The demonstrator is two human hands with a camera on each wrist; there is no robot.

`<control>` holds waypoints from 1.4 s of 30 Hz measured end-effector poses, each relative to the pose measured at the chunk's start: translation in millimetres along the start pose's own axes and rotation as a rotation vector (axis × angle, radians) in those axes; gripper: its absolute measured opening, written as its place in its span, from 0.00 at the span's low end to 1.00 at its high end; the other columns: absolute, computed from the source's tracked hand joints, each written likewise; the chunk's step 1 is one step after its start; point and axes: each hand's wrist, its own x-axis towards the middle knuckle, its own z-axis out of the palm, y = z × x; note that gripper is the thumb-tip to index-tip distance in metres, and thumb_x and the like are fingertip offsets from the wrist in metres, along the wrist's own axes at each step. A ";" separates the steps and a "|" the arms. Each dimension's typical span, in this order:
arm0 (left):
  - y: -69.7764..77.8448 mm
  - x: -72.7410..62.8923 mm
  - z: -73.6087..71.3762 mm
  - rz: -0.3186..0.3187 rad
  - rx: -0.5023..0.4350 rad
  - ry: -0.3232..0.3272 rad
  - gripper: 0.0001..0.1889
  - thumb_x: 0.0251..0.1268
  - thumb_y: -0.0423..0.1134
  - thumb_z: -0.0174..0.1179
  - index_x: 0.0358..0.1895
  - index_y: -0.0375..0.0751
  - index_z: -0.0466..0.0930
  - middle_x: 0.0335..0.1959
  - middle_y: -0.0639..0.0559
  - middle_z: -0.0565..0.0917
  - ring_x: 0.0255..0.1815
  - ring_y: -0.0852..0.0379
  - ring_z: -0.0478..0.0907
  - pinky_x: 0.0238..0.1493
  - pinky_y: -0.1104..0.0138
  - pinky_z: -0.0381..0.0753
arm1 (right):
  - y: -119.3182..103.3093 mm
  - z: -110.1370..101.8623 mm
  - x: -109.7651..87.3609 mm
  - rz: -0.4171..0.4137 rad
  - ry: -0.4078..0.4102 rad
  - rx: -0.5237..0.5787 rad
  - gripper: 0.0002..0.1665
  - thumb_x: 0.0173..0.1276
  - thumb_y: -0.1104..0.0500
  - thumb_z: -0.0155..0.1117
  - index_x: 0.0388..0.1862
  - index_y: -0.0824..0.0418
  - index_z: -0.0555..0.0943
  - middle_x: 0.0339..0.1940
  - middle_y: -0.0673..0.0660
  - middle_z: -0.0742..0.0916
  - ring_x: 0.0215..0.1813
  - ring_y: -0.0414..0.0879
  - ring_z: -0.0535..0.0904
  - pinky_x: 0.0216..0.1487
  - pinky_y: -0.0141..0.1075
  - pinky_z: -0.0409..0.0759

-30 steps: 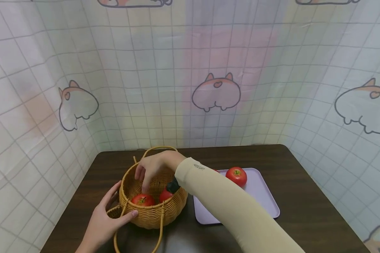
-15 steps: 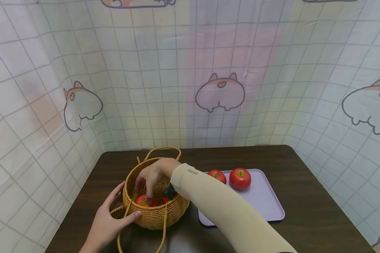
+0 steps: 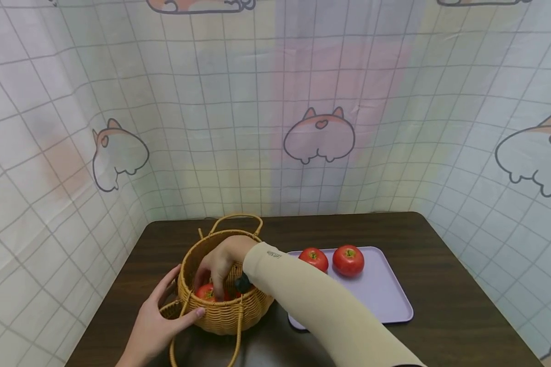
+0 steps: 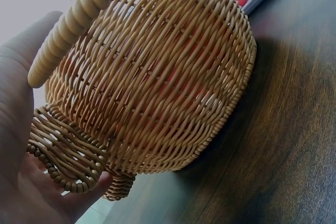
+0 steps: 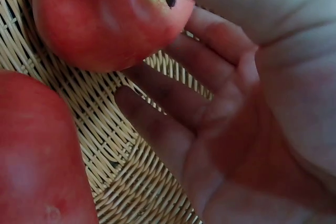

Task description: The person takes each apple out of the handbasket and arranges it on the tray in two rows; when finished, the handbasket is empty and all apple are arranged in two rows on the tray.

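Observation:
A round wicker basket (image 3: 218,320) stands on the left of the table. My left hand (image 3: 153,317) holds its left side, thumb over the front rim and fingers spread along the outer wall. In the left wrist view, that palm lies beside a wicker flap (image 4: 68,153) and a handle (image 4: 79,19). My right hand (image 3: 225,259) reaches down inside the basket. Its thumb and fingers curl round a red tomato (image 5: 100,22), which also shows under the fingertips in the head view. Beside it in the basket lies a second tomato (image 5: 37,153).
To the right, a lilac tray (image 3: 378,298) carries two tomatoes, one nearer the sleeve (image 3: 314,259) and one further right (image 3: 348,260). The right forearm crosses over the tray's left part. A patterned cloth (image 3: 211,127) surrounds the dark wooden table (image 3: 445,306).
My right hand has lowered deeper into the basket, and its fingers have closed round the tomato. The left hand keeps its hold on the basket. The head view has shifted slightly.

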 end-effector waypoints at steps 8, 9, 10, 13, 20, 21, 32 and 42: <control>2.1 -0.5 -0.6 0.013 0.001 0.011 0.55 0.66 0.59 0.81 0.90 0.75 0.54 0.88 0.42 0.67 0.86 0.31 0.66 0.74 0.28 0.75 | -4.7 1.9 4.3 0.043 0.012 -0.019 0.45 0.66 0.59 0.85 0.80 0.40 0.79 0.68 0.36 0.85 0.69 0.31 0.79 0.74 0.30 0.78; 2.2 -0.3 -0.7 0.014 0.001 0.012 0.55 0.66 0.59 0.81 0.90 0.75 0.54 0.88 0.43 0.67 0.86 0.31 0.66 0.74 0.28 0.75 | -4.5 1.8 4.9 0.043 0.015 -0.016 0.45 0.66 0.59 0.85 0.80 0.40 0.79 0.67 0.36 0.85 0.68 0.31 0.79 0.73 0.30 0.79; 2.2 -0.2 -0.7 0.014 0.001 0.012 0.55 0.66 0.59 0.81 0.90 0.75 0.54 0.88 0.43 0.67 0.86 0.31 0.66 0.74 0.28 0.75 | -4.1 1.7 5.4 0.041 0.018 -0.015 0.44 0.65 0.58 0.85 0.79 0.40 0.80 0.66 0.36 0.85 0.67 0.31 0.79 0.72 0.30 0.79; 2.1 0.3 -0.5 0.010 -0.002 0.009 0.55 0.66 0.59 0.81 0.90 0.75 0.54 0.88 0.43 0.66 0.86 0.32 0.65 0.75 0.29 0.75 | -2.7 1.9 6.7 0.035 0.038 -0.017 0.33 0.67 0.54 0.83 0.70 0.42 0.85 0.60 0.38 0.87 0.62 0.34 0.82 0.67 0.31 0.83; 0.5 -0.3 2.7 -0.002 -0.014 0.002 0.56 0.66 0.60 0.81 0.90 0.73 0.53 0.89 0.42 0.66 0.87 0.32 0.65 0.76 0.30 0.74 | 8.0 2.9 13.2 0.048 0.127 0.012 0.23 0.66 0.46 0.81 0.58 0.48 0.87 0.51 0.42 0.88 0.53 0.39 0.85 0.56 0.34 0.87; 0.2 -0.5 2.9 0.000 -0.016 0.004 0.56 0.66 0.59 0.81 0.90 0.73 0.53 0.88 0.42 0.66 0.87 0.32 0.65 0.76 0.30 0.75 | 9.2 2.4 13.7 0.047 0.138 0.014 0.24 0.65 0.46 0.81 0.58 0.48 0.87 0.51 0.42 0.88 0.54 0.39 0.86 0.55 0.34 0.87; 0.4 0.9 2.0 -0.003 -0.015 0.004 0.55 0.65 0.60 0.81 0.90 0.75 0.54 0.89 0.44 0.65 0.87 0.32 0.64 0.75 0.28 0.73 | 11.8 -6.7 -3.8 -0.075 0.243 0.034 0.25 0.63 0.46 0.81 0.58 0.47 0.88 0.49 0.41 0.90 0.51 0.38 0.87 0.52 0.31 0.87; -0.4 0.0 1.1 -0.019 -0.027 0.001 0.55 0.66 0.59 0.81 0.90 0.74 0.54 0.90 0.43 0.64 0.88 0.32 0.62 0.76 0.28 0.72 | 23.6 -5.2 -22.9 -0.127 0.392 0.052 0.42 0.62 0.38 0.84 0.73 0.49 0.83 0.61 0.41 0.86 0.59 0.36 0.83 0.62 0.32 0.84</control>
